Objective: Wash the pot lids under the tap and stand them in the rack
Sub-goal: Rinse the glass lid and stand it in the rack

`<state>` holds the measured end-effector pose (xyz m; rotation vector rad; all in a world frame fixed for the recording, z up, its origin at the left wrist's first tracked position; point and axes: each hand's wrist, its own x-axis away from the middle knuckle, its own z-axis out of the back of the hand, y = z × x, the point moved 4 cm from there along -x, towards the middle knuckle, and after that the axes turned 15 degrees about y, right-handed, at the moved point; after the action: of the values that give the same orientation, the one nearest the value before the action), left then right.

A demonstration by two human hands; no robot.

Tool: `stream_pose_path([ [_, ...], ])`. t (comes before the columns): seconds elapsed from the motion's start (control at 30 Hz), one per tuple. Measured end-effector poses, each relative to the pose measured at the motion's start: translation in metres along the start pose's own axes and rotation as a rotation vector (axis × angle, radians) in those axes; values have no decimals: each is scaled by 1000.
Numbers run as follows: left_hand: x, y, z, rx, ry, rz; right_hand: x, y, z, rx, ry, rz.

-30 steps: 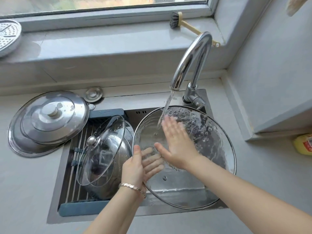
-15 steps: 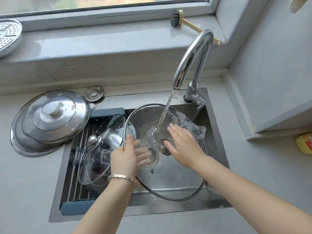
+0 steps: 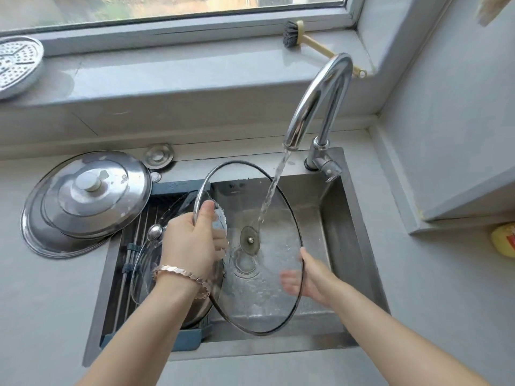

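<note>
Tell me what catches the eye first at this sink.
A big glass lid is held tilted over the sink, with the left hand gripping its left rim and the right hand its right rim. The tap pours water onto it near its centre. Further left, shiny steel lids lie stacked on the counter.

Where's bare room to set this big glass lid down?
Bare: counter right of the sink, up to the yellow container; windowsill between perforated plate and brush. Crowded: rack holds a smaller glass lid; steel lids sit on the left counter.
</note>
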<state>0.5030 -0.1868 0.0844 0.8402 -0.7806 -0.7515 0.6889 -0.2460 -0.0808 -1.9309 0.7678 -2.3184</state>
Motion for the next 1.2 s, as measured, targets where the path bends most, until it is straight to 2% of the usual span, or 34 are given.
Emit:
stream_pose_path([
  [0.07,6,-8,-4,94,-60,148,0,-10,9,-70,86,67],
  [0.17,11,-31,-13,170,-102,353,-2,-30,37,61,276,238],
  [0.4,23,-91,-50,373,-249,896,22,-93,95,352,415,534],
  [0.53,28,-105,-65,377,-291,1029,50,-123,100,505,505,768],
  [0.7,20,-104,-76,444,-308,1013,74,-142,92,374,491,960],
  [0.8,8,-90,-72,500,-316,914,69,-144,93,200,465,1007],
  [0.97,-9,-47,-52,513,-344,614,40,-129,86,-75,417,906],
  [1.1,-17,-22,-28,338,-292,354,20,-105,66,-193,390,809],
  [1.2,-19,-7,-12,232,-257,237,8,-86,47,-232,344,715],
])
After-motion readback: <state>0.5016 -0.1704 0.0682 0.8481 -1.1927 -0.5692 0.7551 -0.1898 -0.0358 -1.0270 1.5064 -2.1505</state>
